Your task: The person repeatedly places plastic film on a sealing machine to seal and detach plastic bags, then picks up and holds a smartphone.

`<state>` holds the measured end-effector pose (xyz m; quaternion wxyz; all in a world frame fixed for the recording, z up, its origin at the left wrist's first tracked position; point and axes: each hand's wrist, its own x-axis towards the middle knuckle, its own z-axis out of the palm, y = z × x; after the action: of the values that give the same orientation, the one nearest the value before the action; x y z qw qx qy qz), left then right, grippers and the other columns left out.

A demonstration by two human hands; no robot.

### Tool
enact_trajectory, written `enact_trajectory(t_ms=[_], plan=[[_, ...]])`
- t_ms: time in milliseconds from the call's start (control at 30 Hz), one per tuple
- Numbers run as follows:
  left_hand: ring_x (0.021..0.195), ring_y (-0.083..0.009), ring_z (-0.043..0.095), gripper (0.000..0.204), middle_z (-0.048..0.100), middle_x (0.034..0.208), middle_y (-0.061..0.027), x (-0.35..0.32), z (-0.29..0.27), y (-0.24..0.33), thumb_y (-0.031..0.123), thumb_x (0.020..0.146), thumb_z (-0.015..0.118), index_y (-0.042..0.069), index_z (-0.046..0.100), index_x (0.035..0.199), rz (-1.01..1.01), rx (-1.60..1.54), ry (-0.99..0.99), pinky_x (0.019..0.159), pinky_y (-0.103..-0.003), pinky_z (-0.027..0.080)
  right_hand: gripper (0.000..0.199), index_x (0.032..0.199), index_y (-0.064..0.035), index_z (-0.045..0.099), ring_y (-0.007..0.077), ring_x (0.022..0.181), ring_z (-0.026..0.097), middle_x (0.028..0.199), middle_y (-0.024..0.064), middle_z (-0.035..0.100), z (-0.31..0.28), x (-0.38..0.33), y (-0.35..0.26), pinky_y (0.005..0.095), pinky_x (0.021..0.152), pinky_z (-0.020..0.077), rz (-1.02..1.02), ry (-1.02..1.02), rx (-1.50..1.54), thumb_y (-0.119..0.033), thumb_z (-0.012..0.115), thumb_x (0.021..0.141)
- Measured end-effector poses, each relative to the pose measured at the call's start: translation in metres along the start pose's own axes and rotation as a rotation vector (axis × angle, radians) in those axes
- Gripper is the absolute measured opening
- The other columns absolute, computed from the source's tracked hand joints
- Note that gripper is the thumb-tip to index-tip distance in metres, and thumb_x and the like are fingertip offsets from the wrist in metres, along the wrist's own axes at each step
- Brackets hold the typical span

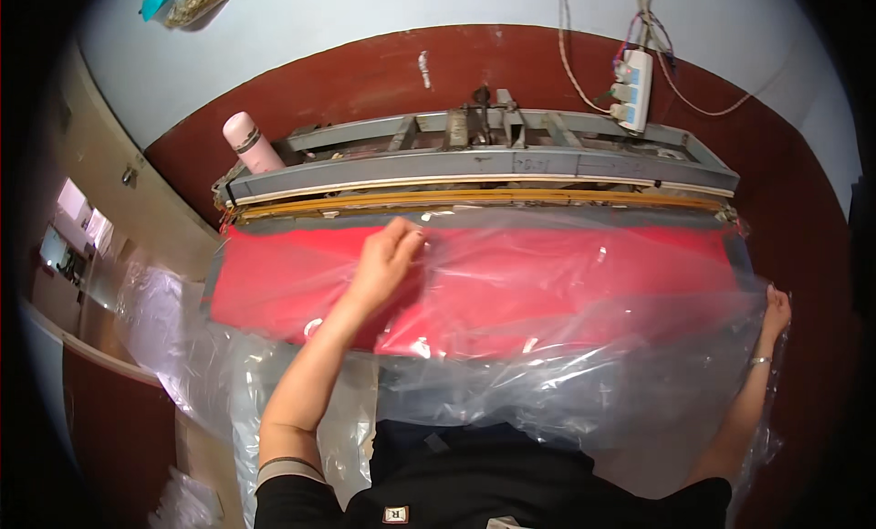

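Here, Clear Film Spans a Red Sheet Between Two Hands

A wide, wrinkled sheet of clear plastic film [493, 392] lies over a long, flat red sheet [310, 269], which rests on a dark grey surface [319, 225] in front of the person. The left hand [391, 251], fingers bunched, pinches the film above the far edge of the red sheet, left of its middle. The right hand [776, 310], closed on the film's edge, is well out to the right, beyond the red sheet's end; a thin bracelet [760, 359] circles that wrist.

The left forearm crosses the red sheet and hides a slanting strip of it, while glare on the film blurs parts of the rest. Close behind the sheet's far edge run orange-yellow strips [456, 200], and behind them a long grey metal frame [411, 171] spans the whole back. A pink cylindrical flask [251, 146] leans at the frame's left end; near its right end hangs a white power strip [636, 91] with plugs in it and pale cords above. More crumpled clear plastic [255, 392] hangs at the left, towards a beige door [132, 150]. High on the pale and red-brown wall [365, 63] hangs a small transparent bag [194, 6] with brownish contents.
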<state>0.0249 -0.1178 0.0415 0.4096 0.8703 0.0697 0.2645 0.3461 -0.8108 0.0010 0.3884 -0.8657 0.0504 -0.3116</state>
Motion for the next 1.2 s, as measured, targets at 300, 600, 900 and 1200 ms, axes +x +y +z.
enact_trajectory(t_ms=[300, 600, 900, 1200], plan=[[0.064, -0.0052, 0.044, 0.014, 0.049, 0.070, 0.0019, 0.001, 0.054, 0.102, 0.017, 0.091, 0.049, 0.004, 0.048, 0.085, -0.190, -0.635, -0.268, 0.059, -0.020, 0.038, 0.033, 0.111, -0.0036, 0.054, 0.0127, 0.092, 0.057, 0.105, 0.0069, 0.056, 0.034, -0.075, -0.208, 0.0244, 0.068, 0.0484, -0.491, -0.363, 0.201, -0.007, 0.060, 0.078], [0.071, -0.0090, 0.050, 0.008, 0.053, 0.074, -0.0010, -0.020, 0.028, 0.134, 0.005, 0.084, 0.056, 0.003, 0.049, 0.084, -0.090, -0.555, -0.262, 0.067, -0.025, 0.043, 0.018, 0.089, -0.0017, 0.061, 0.0180, 0.076, 0.058, 0.082, 0.0087, 0.060, 0.106, -0.239, -0.421, 0.0276, 0.067, 0.0463, -0.910, -1.218, 0.895, -0.008, 0.066, 0.074], [0.057, -0.0161, 0.054, 0.018, 0.051, 0.067, -0.0063, -0.025, 0.016, 0.128, -0.001, 0.071, 0.065, 0.004, 0.048, 0.075, 0.497, 0.294, 0.118, 0.046, -0.027, 0.041, 0.011, 0.088, -0.0034, 0.058, 0.0051, 0.055, 0.047, 0.068, -0.0015, 0.054, 0.116, -0.281, -0.415, 0.0174, 0.050, 0.0374, 0.050, -1.735, 1.391, -0.015, 0.058, 0.085], [0.106, -0.0358, 0.043, 0.046, 0.044, 0.110, -0.0211, -0.024, 0.052, 0.080, 0.007, 0.071, 0.064, -0.001, 0.040, 0.109, 0.359, 0.031, 0.269, 0.091, -0.039, 0.035, 0.013, 0.092, -0.0084, 0.060, 0.0034, 0.063, 0.051, 0.079, -0.0027, 0.055, 0.160, -0.306, -0.405, 0.0161, 0.052, 0.0414, -0.126, -1.226, 1.157, -0.010, 0.048, 0.088]])
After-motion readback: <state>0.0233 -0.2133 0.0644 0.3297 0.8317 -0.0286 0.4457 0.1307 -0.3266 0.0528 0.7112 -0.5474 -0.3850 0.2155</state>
